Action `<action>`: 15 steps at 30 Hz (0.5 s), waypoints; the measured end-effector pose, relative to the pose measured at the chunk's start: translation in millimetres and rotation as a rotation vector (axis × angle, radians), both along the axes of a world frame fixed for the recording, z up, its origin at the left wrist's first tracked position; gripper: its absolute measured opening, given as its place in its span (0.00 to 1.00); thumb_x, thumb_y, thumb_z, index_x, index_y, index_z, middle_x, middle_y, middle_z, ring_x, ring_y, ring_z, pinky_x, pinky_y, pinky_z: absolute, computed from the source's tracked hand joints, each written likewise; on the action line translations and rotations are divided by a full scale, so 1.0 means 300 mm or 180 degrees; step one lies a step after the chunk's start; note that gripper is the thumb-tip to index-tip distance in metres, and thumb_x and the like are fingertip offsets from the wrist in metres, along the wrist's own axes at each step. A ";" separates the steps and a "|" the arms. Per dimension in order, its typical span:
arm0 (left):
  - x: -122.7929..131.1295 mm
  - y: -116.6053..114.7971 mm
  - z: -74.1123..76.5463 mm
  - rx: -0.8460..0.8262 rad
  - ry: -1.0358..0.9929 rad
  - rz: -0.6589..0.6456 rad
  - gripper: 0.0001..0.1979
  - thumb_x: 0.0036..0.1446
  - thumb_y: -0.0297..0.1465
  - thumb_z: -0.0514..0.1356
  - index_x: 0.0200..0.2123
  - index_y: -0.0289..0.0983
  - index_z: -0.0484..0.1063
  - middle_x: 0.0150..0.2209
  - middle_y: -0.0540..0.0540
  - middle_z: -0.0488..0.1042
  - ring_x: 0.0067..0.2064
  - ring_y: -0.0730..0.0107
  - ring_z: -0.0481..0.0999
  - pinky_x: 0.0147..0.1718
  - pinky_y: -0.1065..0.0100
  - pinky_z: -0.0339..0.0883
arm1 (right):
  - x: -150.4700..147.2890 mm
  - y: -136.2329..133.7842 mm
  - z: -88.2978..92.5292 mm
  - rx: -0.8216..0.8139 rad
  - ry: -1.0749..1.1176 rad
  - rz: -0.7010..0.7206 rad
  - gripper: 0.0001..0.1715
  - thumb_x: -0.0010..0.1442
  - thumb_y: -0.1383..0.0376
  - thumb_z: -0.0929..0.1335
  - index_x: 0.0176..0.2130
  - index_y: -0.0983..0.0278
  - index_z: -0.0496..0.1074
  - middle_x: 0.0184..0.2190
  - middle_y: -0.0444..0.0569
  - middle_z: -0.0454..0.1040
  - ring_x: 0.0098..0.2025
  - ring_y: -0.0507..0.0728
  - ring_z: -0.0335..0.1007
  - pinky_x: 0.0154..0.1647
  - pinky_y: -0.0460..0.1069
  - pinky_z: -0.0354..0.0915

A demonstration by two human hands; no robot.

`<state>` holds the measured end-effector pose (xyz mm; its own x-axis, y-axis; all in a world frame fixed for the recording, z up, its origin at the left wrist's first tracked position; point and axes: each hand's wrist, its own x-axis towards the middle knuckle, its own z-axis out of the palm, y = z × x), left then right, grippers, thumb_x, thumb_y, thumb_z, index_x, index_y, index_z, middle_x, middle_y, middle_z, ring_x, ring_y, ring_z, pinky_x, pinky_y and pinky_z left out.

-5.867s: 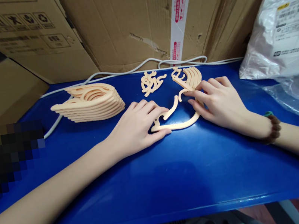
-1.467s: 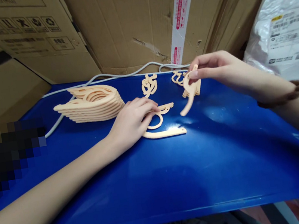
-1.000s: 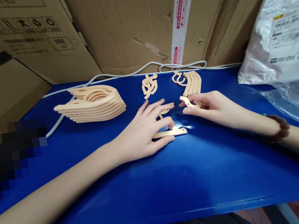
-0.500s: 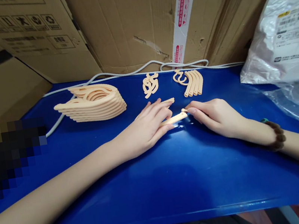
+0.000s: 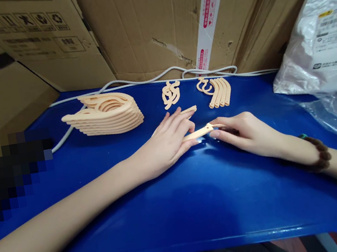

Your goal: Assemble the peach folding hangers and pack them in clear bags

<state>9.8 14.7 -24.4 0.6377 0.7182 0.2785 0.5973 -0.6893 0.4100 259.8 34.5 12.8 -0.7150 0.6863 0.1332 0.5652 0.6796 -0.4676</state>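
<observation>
"What does the head view show of the thing being handled?"

"A pale peach, smooth hanger piece (image 5: 198, 133) above the middle of the blue table (image 5: 182, 213). It's a slim, straight-edged bar with a small dark hole near its squared end, tilted up slightly toward the right. Another pale strip (image 5: 189, 110) pokes out past the fingers behind it."

"And the hands?"

"The left hand (image 5: 171, 140) is partly open, fingers spread, pinching the bar between thumb and curled index finger. The right hand (image 5: 246, 133) is mostly curled, its fingertips gripping a thin curved part (image 5: 219, 125) that meets the bar's holed end. I can't tell whether they're locked together; fingers hide much of it."

"What's different from the earlier frames?"

"A second ago the bar lies level and the right hand's part is well apart from it. Half a second ago only a small knob shows at the bar's end; now a longer sliver does. The stack of hangers (image 5: 103, 115), the heap of hooks (image 5: 170, 93) and the four curved arms (image 5: 220, 92) stay put."
</observation>
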 end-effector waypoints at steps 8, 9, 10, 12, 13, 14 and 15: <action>0.000 -0.002 0.010 0.0024 0.0220 -0.0108 0.15 0.73 0.39 0.46 0.52 0.38 0.67 0.73 0.41 0.51 0.74 0.48 0.46 0.70 0.39 0.45 | 0.015 -0.009 -0.016 0.0406 -0.0120 0.0028 0.22 0.72 0.56 0.61 0.54 0.63 0.75 0.47 0.52 0.82 0.43 0.59 0.80 0.41 0.50 0.70; 0.000 -0.002 0.011 0.0014 0.0212 -0.0111 0.16 0.73 0.38 0.46 0.53 0.38 0.67 0.73 0.41 0.52 0.74 0.49 0.47 0.70 0.40 0.45 | 0.017 -0.011 -0.018 0.0519 -0.0180 0.0027 0.22 0.72 0.56 0.61 0.54 0.63 0.75 0.49 0.53 0.81 0.44 0.59 0.80 0.42 0.50 0.70; 0.000 -0.002 0.012 0.0009 0.0203 -0.0115 0.16 0.73 0.38 0.46 0.53 0.38 0.67 0.73 0.41 0.52 0.74 0.49 0.47 0.70 0.40 0.45 | 0.019 -0.012 -0.020 0.0630 -0.0241 0.0025 0.22 0.72 0.56 0.60 0.55 0.63 0.75 0.49 0.53 0.81 0.45 0.60 0.80 0.42 0.50 0.71; 0.001 -0.003 0.011 0.0009 0.0187 -0.0116 0.16 0.73 0.38 0.47 0.55 0.39 0.67 0.73 0.41 0.52 0.74 0.50 0.47 0.70 0.40 0.44 | 0.022 -0.014 -0.023 0.0845 -0.0368 0.0021 0.23 0.73 0.56 0.60 0.56 0.63 0.74 0.50 0.52 0.81 0.45 0.59 0.80 0.40 0.50 0.71; 0.001 -0.003 0.010 0.0011 0.0180 -0.0114 0.16 0.73 0.38 0.47 0.55 0.39 0.67 0.73 0.42 0.52 0.74 0.50 0.47 0.70 0.40 0.44 | 0.022 -0.015 -0.024 0.0956 -0.0424 0.0011 0.23 0.73 0.56 0.60 0.57 0.63 0.74 0.49 0.52 0.81 0.44 0.59 0.81 0.38 0.49 0.70; 0.001 -0.003 0.009 0.0011 0.0177 -0.0111 0.17 0.73 0.38 0.46 0.56 0.39 0.67 0.73 0.42 0.52 0.74 0.51 0.46 0.70 0.41 0.44 | 0.022 -0.016 -0.025 0.1063 -0.0479 -0.0001 0.23 0.73 0.56 0.60 0.57 0.63 0.73 0.48 0.52 0.81 0.42 0.58 0.81 0.36 0.49 0.70; 0.001 -0.003 0.007 0.0010 0.0179 -0.0110 0.17 0.73 0.38 0.46 0.56 0.39 0.67 0.73 0.42 0.52 0.74 0.51 0.46 0.70 0.41 0.44 | 0.023 -0.018 -0.026 0.1168 -0.0528 -0.0013 0.23 0.73 0.56 0.59 0.58 0.63 0.73 0.46 0.51 0.82 0.40 0.58 0.81 0.34 0.48 0.69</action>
